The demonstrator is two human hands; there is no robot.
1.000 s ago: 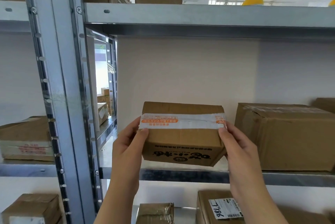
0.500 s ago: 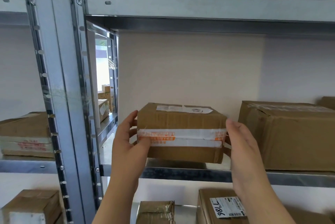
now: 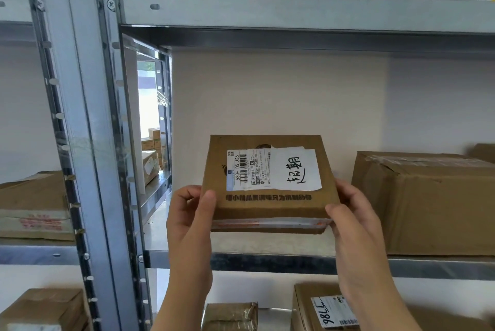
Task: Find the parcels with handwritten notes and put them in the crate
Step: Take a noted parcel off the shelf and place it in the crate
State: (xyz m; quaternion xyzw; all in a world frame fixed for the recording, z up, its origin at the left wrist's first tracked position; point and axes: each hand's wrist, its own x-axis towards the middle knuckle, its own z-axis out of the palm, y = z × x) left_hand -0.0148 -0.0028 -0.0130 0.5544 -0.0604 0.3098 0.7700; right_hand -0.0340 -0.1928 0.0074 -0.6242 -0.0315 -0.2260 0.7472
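Note:
A small brown cardboard parcel [image 3: 267, 207] is held in front of the middle shelf, tilted so that its top face is turned toward me. On that face are a printed shipping label [image 3: 247, 168] and a white paper note [image 3: 296, 168] with black handwritten characters. My left hand [image 3: 191, 219] grips the parcel's left edge, thumb on top. My right hand [image 3: 353, 221] grips the right edge. No crate is in view.
A larger taped cardboard box [image 3: 426, 202] stands on the metal shelf [image 3: 267, 261] just right of my right hand. A steel upright [image 3: 88, 143] rises at the left. Lower down lie a box labelled 786 [image 3: 334, 312] and a small taped parcel [image 3: 230, 316]. More boxes sit left and above.
Both hands have rolled the parcel toward me: first its taped side faced me, then the top edge appeared, and now the labelled top face with the handwritten note shows fully.

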